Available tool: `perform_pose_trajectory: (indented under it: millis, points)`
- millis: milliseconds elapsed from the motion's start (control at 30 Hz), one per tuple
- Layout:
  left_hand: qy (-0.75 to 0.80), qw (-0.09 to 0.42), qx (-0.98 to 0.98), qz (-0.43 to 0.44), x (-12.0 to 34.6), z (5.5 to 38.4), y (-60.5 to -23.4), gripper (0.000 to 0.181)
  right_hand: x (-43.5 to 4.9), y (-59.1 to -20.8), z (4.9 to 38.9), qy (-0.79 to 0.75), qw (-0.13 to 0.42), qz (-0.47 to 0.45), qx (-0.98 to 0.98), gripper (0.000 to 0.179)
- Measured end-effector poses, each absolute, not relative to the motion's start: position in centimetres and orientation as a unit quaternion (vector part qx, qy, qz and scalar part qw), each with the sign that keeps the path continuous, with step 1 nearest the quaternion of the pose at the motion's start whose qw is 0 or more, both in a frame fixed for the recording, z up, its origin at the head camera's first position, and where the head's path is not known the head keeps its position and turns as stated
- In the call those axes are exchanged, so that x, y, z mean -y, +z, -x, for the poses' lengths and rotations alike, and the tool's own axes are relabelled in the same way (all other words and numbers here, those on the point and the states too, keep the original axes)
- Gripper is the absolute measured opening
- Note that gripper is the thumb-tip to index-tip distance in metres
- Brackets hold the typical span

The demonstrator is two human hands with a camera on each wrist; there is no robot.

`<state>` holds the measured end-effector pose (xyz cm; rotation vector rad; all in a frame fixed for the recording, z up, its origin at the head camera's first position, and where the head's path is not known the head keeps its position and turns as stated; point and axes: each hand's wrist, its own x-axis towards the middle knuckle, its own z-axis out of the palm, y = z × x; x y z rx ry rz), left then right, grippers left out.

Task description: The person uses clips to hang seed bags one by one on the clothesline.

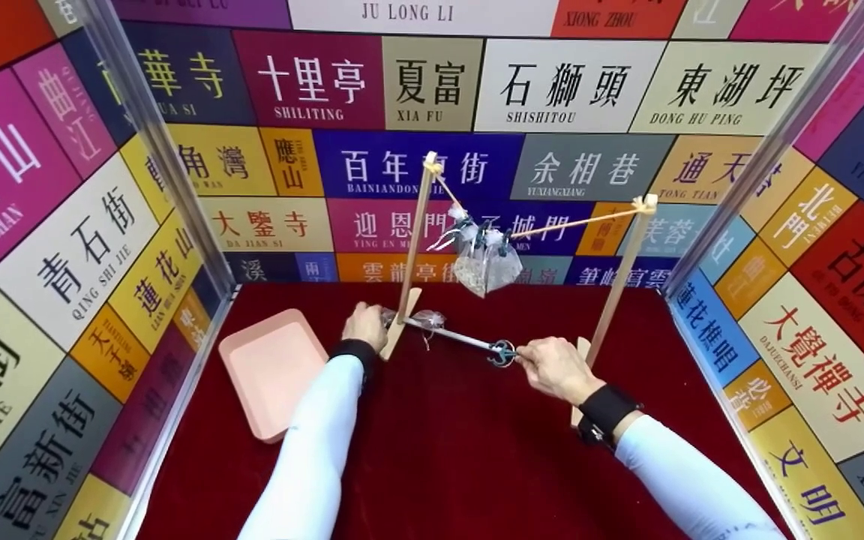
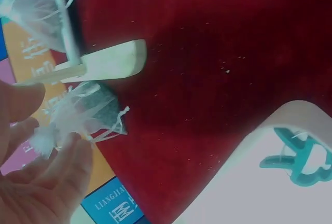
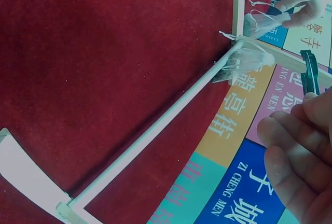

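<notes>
On the red, velvety tabletop (image 1: 462,465), we see a smooth pink tray (image 1: 271,375) with rounded corners near the left edge; our left wrist view shows teal clips (image 2: 303,167) inside it. Toward the right edge, the right hand (image 1: 556,369) pinches a slim, glossy dark-teal clip (image 3: 309,73) between thumb and bent fingers, so the clip juts from the fingertips.

A little farther, the left hand (image 1: 364,328) has its fingers half curled about the ruffled neck of a sheer drawstring pouch (image 2: 98,109), dark inside; we cannot tell whether they grip it or merely touch. That pouch sits at the fingertips, just outside the left post's flat wooden foot (image 2: 116,60). Just inside the same foot is a second gauzy pouch (image 3: 241,63), beside a smooth white rod (image 1: 454,335) that joins the two squared wooden posts (image 1: 619,281).

Above the tabletop's far edge, a thin cord (image 1: 589,221) tied to the post tops sags under clipped, translucent pouches (image 1: 486,266). Behind stands a wall (image 1: 432,90) of coloured, lettered rectangles.
</notes>
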<state>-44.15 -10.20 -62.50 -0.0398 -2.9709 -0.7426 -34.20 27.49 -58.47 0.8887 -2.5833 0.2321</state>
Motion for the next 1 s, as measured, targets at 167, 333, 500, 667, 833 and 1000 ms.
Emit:
perform_pose_trajectory:
  millis: [167,333,500,667,833,1000]
  points:
    - [-0.214,0.06,0.975,-0.009,10.3,44.1,-63.0,0.02,-27.4,-58.6,33.9,0.093,0.194,-0.326,0.921,0.025]
    - [-0.198,0.095,0.976,-0.004,10.7,44.4,-62.0,0.015,-27.5,-58.3,33.8,0.091,0.205,-0.344,0.912,0.027]
    - [-0.197,0.103,0.974,0.048,10.4,44.4,-58.7,0.009,-27.9,-56.9,34.2,0.077,0.214,-0.332,0.915,0.024]
    - [-0.156,0.068,0.979,0.112,8.6,43.6,-53.9,0.016,-28.2,-55.3,34.8,0.072,0.221,-0.332,0.914,0.026]
    - [-0.123,0.02,0.975,0.184,5.3,41.4,-49.3,0.022,-28.2,-54.8,34.7,0.072,0.217,-0.322,0.919,0.027]
    - [-0.151,-0.005,0.955,0.256,0.9,39.6,-44.7,0.024,-28.5,-54.8,34.6,0.071,0.204,-0.304,0.928,0.03]
